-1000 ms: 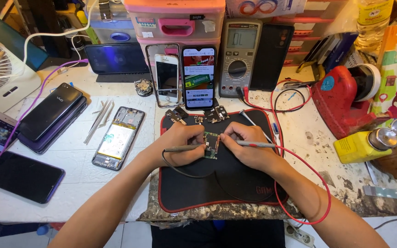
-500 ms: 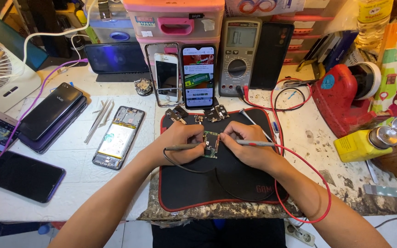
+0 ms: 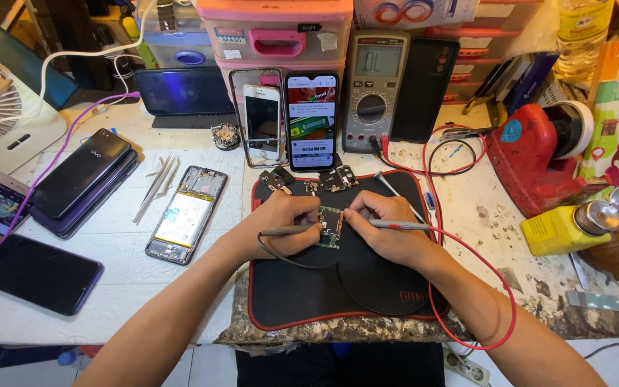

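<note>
A small green circuit board [image 3: 331, 227] lies on the black mat with a red border [image 3: 309, 294]. My left hand [image 3: 284, 223] grips a black-wired test probe [image 3: 288, 231] whose tip touches the board's left side. My right hand [image 3: 385, 223] grips a red-wired test probe [image 3: 394, 224] that meets the board from the right. Both wires run back to the grey multimeter [image 3: 372, 92] propped upright behind the mat.
An opened phone body [image 3: 186, 213] and tweezers [image 3: 155, 188] lie left of the mat. Several phones [image 3: 84, 179] sit at the far left, two more [image 3: 311, 120] stand behind. Small metal parts [image 3: 309, 180] lie on the mat's top. A red tool [image 3: 535, 165] and a yellow bottle [image 3: 564, 228] stand on the right.
Both hands stay on the board with only slight shifts of the probe tips. Nothing else has moved.
</note>
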